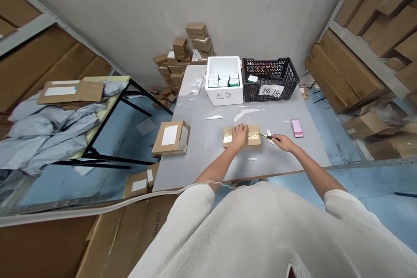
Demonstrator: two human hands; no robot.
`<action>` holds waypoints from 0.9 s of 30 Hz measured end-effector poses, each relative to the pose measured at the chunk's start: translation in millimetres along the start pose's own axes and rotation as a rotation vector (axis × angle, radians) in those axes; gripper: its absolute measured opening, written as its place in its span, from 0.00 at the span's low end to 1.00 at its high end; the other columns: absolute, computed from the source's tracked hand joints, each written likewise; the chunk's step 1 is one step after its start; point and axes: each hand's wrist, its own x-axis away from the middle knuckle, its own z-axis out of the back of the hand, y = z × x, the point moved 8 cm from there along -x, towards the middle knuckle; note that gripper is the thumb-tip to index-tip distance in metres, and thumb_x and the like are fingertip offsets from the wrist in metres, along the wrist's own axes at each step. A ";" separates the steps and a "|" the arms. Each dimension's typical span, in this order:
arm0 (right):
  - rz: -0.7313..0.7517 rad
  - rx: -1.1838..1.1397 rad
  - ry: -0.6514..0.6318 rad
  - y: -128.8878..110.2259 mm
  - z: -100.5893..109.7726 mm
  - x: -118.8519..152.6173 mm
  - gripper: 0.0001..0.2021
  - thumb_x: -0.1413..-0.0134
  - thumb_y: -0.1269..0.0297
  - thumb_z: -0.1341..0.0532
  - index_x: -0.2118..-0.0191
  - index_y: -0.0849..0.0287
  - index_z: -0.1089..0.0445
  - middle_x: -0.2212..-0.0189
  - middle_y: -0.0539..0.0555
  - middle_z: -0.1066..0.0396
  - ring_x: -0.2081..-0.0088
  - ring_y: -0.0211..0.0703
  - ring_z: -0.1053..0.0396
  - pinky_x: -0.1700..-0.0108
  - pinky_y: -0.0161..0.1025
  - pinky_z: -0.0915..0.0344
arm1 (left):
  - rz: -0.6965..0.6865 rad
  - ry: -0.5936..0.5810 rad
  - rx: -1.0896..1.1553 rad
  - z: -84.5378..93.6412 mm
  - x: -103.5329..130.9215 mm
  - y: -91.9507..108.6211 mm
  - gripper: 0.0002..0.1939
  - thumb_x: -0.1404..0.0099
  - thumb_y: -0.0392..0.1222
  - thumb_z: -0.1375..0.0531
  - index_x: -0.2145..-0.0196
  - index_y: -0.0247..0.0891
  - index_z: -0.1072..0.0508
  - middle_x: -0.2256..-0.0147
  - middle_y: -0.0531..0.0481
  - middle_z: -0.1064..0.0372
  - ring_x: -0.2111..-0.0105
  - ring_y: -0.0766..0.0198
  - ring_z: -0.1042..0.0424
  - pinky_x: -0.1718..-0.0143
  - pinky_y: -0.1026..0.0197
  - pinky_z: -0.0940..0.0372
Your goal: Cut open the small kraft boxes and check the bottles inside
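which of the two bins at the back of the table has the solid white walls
The white foam box, on the left of the pair, holding small boxes. The black crate to its right has open mesh walls and a paper label on its front.

A white foam box [224, 91] sits at the far end of the gray table [202, 147]. Small boxes lie inside it. Just beside it stands a black plastic crate [270, 79] with a paper sign on its front. A pink phone [296, 128] lies on the table. A brown box with a white label [171, 137] rests at the table's left edge. Little brown boxes [182, 58] are piled by the wall. Gray bags [48, 126] cover a side table. Big cardboard boxes [345, 69] fill the shelves.
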 end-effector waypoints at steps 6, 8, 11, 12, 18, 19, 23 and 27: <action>0.062 0.314 0.037 -21.2 -8.0 -2.9 0.22 0.27 0.58 0.39 0.33 0.48 0.24 0.49 0.58 0.22 0.49 0.52 0.24 0.46 0.42 0.32 | 0.048 -0.099 0.017 -10.7 -10.9 -12.6 0.32 0.27 0.43 0.38 0.28 0.46 0.37 0.32 0.32 0.35 0.29 0.38 0.42 0.31 0.34 0.47; 0.058 0.351 0.057 -22.2 -10.4 -5.6 0.22 0.26 0.58 0.39 0.32 0.48 0.24 0.49 0.59 0.23 0.49 0.52 0.25 0.46 0.42 0.33 | 0.034 -0.104 0.022 -11.1 -10.1 -14.0 0.30 0.25 0.44 0.41 0.29 0.46 0.36 0.33 0.32 0.34 0.31 0.39 0.40 0.33 0.34 0.44; 0.048 0.346 0.068 -19.4 -17.5 -9.0 0.22 0.25 0.58 0.39 0.31 0.49 0.25 0.49 0.59 0.24 0.49 0.51 0.25 0.47 0.41 0.33 | -0.006 -0.065 0.016 -11.5 -3.3 -11.8 0.30 0.21 0.44 0.49 0.25 0.43 0.40 0.26 0.30 0.41 0.27 0.38 0.45 0.31 0.32 0.47; 0.045 0.339 0.074 -17.9 -20.5 -10.0 0.22 0.25 0.58 0.39 0.31 0.49 0.26 0.50 0.59 0.24 0.49 0.51 0.25 0.47 0.41 0.33 | -0.012 -0.046 0.008 -11.9 -0.3 -10.8 0.31 0.21 0.43 0.51 0.23 0.41 0.41 0.25 0.30 0.44 0.26 0.38 0.47 0.30 0.31 0.48; 0.013 0.354 0.148 -18.3 -34.7 -15.4 0.22 0.23 0.56 0.42 0.30 0.46 0.27 0.49 0.59 0.24 0.49 0.52 0.25 0.46 0.42 0.33 | 0.006 0.017 -0.012 -13.8 10.2 -7.6 0.31 0.18 0.43 0.57 0.22 0.39 0.41 0.22 0.32 0.48 0.23 0.42 0.49 0.27 0.33 0.52; 0.005 0.363 0.153 -20.0 -36.1 -16.0 0.22 0.23 0.56 0.43 0.29 0.46 0.28 0.49 0.59 0.24 0.49 0.53 0.26 0.46 0.43 0.33 | 0.007 0.019 -0.012 -13.7 10.5 -7.6 0.31 0.18 0.43 0.57 0.22 0.40 0.41 0.22 0.33 0.48 0.23 0.42 0.49 0.27 0.33 0.52; 0.000 0.417 0.162 -25.1 -35.7 -17.0 0.24 0.22 0.55 0.44 0.28 0.47 0.28 0.46 0.63 0.25 0.45 0.59 0.28 0.45 0.47 0.34 | 0.003 0.022 -0.013 -13.7 11.2 -7.8 0.31 0.18 0.44 0.55 0.21 0.43 0.44 0.22 0.34 0.48 0.22 0.42 0.49 0.27 0.32 0.52; 0.021 0.431 0.159 -19.1 -28.2 -15.3 0.25 0.23 0.56 0.44 0.26 0.46 0.30 0.44 0.64 0.25 0.44 0.62 0.30 0.44 0.51 0.35 | 0.001 0.021 -0.012 -13.8 12.6 -6.4 0.32 0.19 0.44 0.54 0.20 0.45 0.45 0.22 0.34 0.48 0.22 0.41 0.49 0.27 0.31 0.52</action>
